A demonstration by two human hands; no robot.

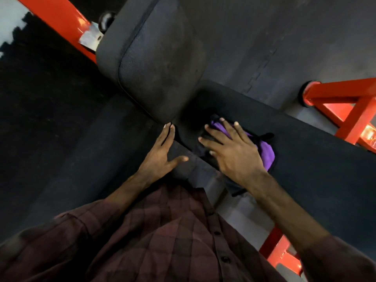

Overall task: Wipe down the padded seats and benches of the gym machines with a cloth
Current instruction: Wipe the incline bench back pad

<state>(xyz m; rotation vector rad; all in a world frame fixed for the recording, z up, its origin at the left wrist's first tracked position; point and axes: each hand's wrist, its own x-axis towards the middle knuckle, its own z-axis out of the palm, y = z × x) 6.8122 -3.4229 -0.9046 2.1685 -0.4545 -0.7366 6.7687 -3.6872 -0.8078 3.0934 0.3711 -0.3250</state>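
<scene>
A long black padded bench (305, 147) runs from the lower left to the right of the view. A second black pad (154, 64), worn and greyish, stands above its middle. A purple cloth (266, 153) lies on the long bench. My right hand (230, 147) presses flat on the cloth with fingers spread. My left hand (162, 149) rests with straight fingers on the bench edge, fingertips near the corner of the upper pad. It holds nothing.
Red steel frame bars stand at the top left (61, 15), at the right (350, 110) and at the lower right (278, 251). Dark rubber floor mats (284, 37) lie behind the bench. My checked shirt fills the bottom of the view.
</scene>
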